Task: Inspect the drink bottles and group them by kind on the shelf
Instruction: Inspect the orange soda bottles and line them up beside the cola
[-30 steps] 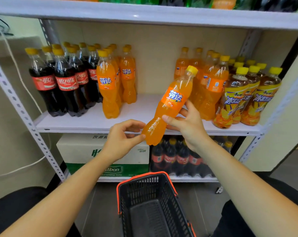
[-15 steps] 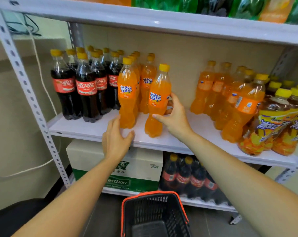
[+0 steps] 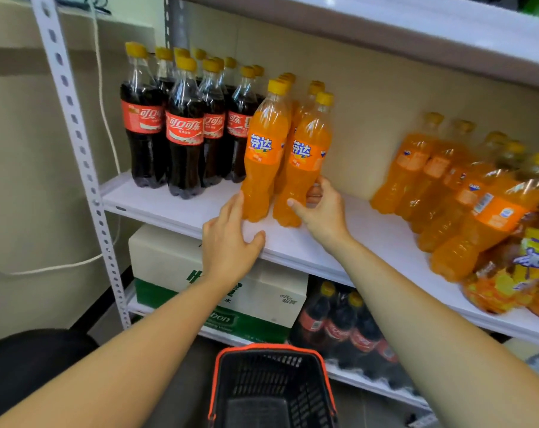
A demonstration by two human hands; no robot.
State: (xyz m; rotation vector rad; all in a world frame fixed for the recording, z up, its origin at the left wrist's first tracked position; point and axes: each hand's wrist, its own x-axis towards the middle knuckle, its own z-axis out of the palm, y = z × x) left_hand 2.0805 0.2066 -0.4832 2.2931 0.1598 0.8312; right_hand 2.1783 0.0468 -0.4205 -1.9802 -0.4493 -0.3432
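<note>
My right grip (image 3: 320, 211) curls round the orange soda bottle (image 3: 305, 162), upright on the shelf (image 3: 157, 200), while my flat, empty left grip (image 3: 228, 242) touches its twin (image 3: 262, 156), probably to line both up.

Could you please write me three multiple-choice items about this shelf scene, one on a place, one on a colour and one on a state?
1. Where does the orange bottle gripped by the right hand stand?
A. on the top shelf
B. on the middle shelf
C. on the lowest shelf

2. What colour are the caps of the cola bottles?
A. yellow
B. red
C. white

3. How is the left hand?
A. gripping a cola bottle
B. clenched in a fist
C. open, fingertips at the neighbouring orange bottle

Answers:
1. B, its base sits on that white board.
2. A, every cap there is yellow.
3. C, its fingers lie straight across the shelf edge.
</note>
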